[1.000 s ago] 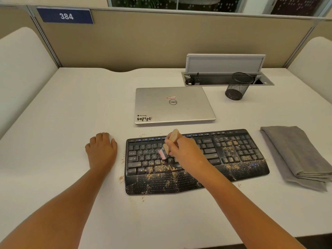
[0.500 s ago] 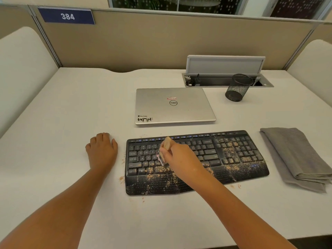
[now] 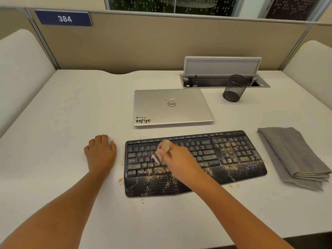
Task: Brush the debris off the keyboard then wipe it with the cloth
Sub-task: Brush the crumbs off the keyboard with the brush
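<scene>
Over the keyboard's left keys, right-hand fingers pinch the brush, bristles down.

I see a matt black plastic keyboard, a brushed silver laptop, a ribbed grey cloth, a black wire-mesh cup, and a brush handle, probably pale wood.

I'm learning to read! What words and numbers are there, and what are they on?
"384": blue sign on the partition.
"DELL", upside down: laptop lid.
"Devfolio": sticker on the lid.
"WMN": same sticker.
Red-edged label on the lid: too small.
Keyboard keys: mostly too blurred.
</scene>
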Tool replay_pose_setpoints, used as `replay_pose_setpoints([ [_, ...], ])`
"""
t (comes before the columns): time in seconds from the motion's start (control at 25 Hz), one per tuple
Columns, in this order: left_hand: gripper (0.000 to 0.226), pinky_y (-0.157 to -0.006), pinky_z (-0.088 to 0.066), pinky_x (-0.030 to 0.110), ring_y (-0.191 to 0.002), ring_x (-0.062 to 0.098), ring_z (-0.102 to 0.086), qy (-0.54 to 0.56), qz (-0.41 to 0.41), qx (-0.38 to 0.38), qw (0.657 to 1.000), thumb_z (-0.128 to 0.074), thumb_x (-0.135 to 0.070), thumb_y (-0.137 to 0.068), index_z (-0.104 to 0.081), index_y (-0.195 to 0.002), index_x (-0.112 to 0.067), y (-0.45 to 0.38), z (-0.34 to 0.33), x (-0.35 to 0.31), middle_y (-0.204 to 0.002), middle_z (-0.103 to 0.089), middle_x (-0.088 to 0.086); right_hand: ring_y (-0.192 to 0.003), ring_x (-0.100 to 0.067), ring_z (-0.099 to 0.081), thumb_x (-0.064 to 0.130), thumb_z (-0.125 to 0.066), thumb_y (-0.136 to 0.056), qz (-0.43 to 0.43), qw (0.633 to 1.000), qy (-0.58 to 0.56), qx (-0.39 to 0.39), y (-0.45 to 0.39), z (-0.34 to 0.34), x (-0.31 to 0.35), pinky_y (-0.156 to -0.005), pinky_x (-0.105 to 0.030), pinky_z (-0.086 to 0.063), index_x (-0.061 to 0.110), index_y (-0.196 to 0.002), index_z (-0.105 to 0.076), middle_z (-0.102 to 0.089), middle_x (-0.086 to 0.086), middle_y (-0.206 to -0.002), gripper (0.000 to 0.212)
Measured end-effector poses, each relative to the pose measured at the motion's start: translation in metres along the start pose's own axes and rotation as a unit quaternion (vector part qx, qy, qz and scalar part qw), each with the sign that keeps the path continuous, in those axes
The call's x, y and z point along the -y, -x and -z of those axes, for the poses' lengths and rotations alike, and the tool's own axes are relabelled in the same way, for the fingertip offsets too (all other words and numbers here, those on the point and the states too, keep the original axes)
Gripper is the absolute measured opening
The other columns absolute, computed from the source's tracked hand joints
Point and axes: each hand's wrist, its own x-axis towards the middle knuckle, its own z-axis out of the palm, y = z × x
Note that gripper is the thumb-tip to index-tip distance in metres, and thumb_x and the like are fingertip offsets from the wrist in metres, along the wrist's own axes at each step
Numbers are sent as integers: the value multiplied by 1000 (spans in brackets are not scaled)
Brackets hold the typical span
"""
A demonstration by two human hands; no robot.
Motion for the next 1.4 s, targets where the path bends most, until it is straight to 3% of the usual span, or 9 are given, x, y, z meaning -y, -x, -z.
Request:
replay_pose_setpoints([
  [0.2, 37, -75, -41, 51, -90, 43, -54, 0, 2, 3, 1000, -40, -24, -85, -59, -102, 3, 0, -1, 2, -98, -60, 23, -51, 0, -51, 31, -36, -102, -27, 998, -54, -24, -9, 8, 4, -54, -13, -40, 9, -100, -55, -55, 7, -67, 29],
  [0.36, 31, -77, -40, 51, -93, 43, -52, 12, 6, -3, 1000, -43, -21, -88, -58, -103, 3, -1, -2, 2, -99, -59, 23, -67, -19, -61, 33, -34, -102, -25, 1000, 17, 3, -7, 2, 2, -68, -31, -49, 11, -104, -55, -64, -5, -79, 31],
  [0.44, 34, -75, -40, 51, -91, 43, -53, 9, 3, -8, 1000, -41, -22, -88, -59, -102, 3, 0, -2, 1, -98, -60, 23, -64, -17, -59, 32, -33, -102, -17, 1000, 11, 5, -4, 2, 4, -62, -28, -49, 12, -105, -53, -63, -1, -76, 28],
  [0.6, 44, -71, -42, 49, -85, 42, -55, -5, -12, 2, 1000, -32, -29, -84, -59, -97, 3, 1, -1, 1, -92, -60, 24, -51, 0, -41, 31, -33, -102, 27, 999, -14, -21, -10, -7, 12, -49, -16, -30, 14, -104, -51, -47, 14, -63, 25],
  [0.76, 44, -74, -42, 49, -89, 42, -55, 1, 0, 4, 1000, -33, -29, -84, -60, -99, 3, 1, 0, 0, -95, -60, 23, -49, -7, -41, 31, -31, -102, 38, 999, 25, 1, -8, -14, 11, -49, -22, -34, 12, -103, -49, -44, 9, -58, 26],
  [0.92, 38, -74, -42, 49, -88, 42, -55, 2, 1, -2, 1000, -39, -25, -84, -60, -99, 3, 0, -1, 1, -94, -60, 23, -44, 2, -43, 32, -34, -102, 47, 998, -29, -38, -4, -16, 21, -45, -13, -30, 15, -99, -52, -40, 13, -53, 25],
  [1.16, 37, -72, -42, 49, -86, 42, -55, -4, 3, -1, 1000, -40, -25, -84, -60, -98, 3, 0, 0, 0, -93, -60, 23, -51, -5, -42, 33, -31, -102, 20, 1000, 3, -4, -14, -20, 18, -53, -22, -39, 12, -110, -52, -50, 8, -65, 30],
  [1.32, 43, -72, -43, 49, -86, 41, -56, -13, 3, 12, 1000, -34, -29, -85, -60, -99, 2, 0, 1, 0, -94, -61, 22, -58, -4, -51, 30, -33, -102, 24, 999, -40, -3, -21, -13, 31, -58, -10, -39, 11, -106, -53, -53, 10, -66, 29],
  [1.4, 43, -72, -43, 48, -87, 41, -56, -17, 5, 15, 1000, -34, -29, -85, -60, -99, 1, 0, 1, 1, -94, -61, 21, -59, -4, -52, 31, -35, -102, 44, 997, -62, 14, -24, -20, 42, -62, -12, -43, 11, -105, -54, -58, 7, -70, 28],
])
